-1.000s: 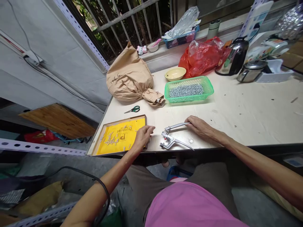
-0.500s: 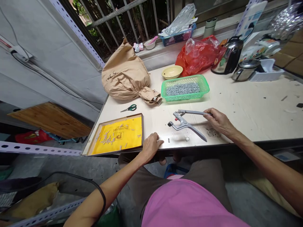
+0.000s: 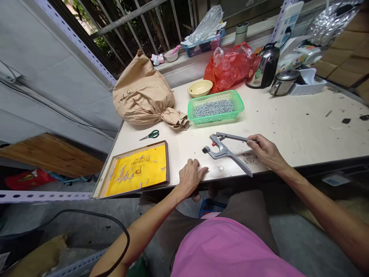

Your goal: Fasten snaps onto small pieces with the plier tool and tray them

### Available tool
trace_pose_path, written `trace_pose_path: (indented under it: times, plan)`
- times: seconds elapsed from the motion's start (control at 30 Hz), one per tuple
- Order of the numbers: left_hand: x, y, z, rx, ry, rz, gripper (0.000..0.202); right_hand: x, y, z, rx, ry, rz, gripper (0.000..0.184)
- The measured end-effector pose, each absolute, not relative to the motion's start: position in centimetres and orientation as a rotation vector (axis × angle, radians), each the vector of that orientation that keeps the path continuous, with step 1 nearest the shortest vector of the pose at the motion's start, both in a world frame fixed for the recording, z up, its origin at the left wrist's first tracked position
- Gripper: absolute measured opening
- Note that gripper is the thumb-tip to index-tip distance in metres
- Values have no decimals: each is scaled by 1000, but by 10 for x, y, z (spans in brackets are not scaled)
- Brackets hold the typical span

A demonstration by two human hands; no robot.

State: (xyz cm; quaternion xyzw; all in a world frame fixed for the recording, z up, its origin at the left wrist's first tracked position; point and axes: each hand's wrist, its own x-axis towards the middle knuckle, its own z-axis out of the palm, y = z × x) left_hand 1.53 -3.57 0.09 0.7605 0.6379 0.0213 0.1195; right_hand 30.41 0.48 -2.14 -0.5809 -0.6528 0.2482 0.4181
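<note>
My right hand (image 3: 265, 151) grips one handle of the grey metal pliers (image 3: 221, 151), which have a C-shaped jaw with a black tip, a red bit and a coil spring. The pliers' jaw stands open and the other handle slants down to the right, free of my fingers. Left of the pliers, my left hand (image 3: 190, 177) rests palm down at the table's front edge, fingers laid on the top and thumb apart. What lies under those fingers is hidden. Beside this hand is a shallow tray (image 3: 168, 163) lined with a yellow sheet (image 3: 152, 175), scattered with small metal pieces.
A green basket (image 3: 240, 105) of small metal pieces stands behind the pliers. Around it are a cream bowl (image 3: 200, 88), a red plastic bag (image 3: 230, 69) and a tied brown sack (image 3: 144, 96). Green-handled scissors (image 3: 153, 134) lie behind the tray. A kettle (image 3: 263, 67) stands farther back.
My left hand has slid right along the table edge, over where a small metal piece lay; that piece no longer shows. My right hand keeps its hold on the pliers. The view has shifted.
</note>
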Motion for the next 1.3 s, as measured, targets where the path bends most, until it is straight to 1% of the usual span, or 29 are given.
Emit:
trace_pose_path:
  times: [0.03, 0.13, 0.3, 0.43, 0.57, 0.67, 0.83, 0.9, 1.0, 1.1, 1.17, 1.23, 1.3]
  plan:
    - [17, -37, 0, 2238, 1849, 56, 31, 305, 4, -22, -1460, -1633, 628, 27]
    - [19, -38, -4, 2247, 1767, 68, 18, 304, 1, -25, -1457, -1615, 664, 27]
    - [9, -25, -2, 2112, 1676, 205, 18, 302, -1, -27, -1441, -1584, 683, 28]
    - [-8, -16, 9, 1908, 1669, 228, 18, 303, -3, -24, -1436, -1564, 683, 29]
    - [-15, -23, 11, 2092, 1487, 286, 19, 305, -4, -24, -1448, -1570, 672, 31]
    - [-11, -30, 7, 2197, 1355, 217, 21, 305, -4, -25, -1449, -1566, 693, 32]
    - [-11, -32, 1, 2333, 1346, -7, 20, 302, -8, -22, -1440, -1551, 718, 33]
    - [-14, -18, 3, 2355, 1385, 14, 18, 301, -9, -21, -1433, -1549, 730, 32]
    - [-8, 27, 23, 2368, 1488, 262, 16, 301, -10, -25, -1417, -1547, 744, 32]
    - [17, 86, 66, 2413, 1505, 587, 16, 302, -11, -31, -1399, -1559, 743, 31]
    - [40, 122, 95, 2459, 1497, 741, 18, 301, -13, -32, -1397, -1573, 727, 31]
    - [58, 149, 115, 2472, 1556, 853, 20, 299, -15, -31, -1401, -1585, 697, 31]
    - [65, 162, 124, 2475, 1607, 879, 23, 297, -17, -28, -1393, -1605, 684, 30]
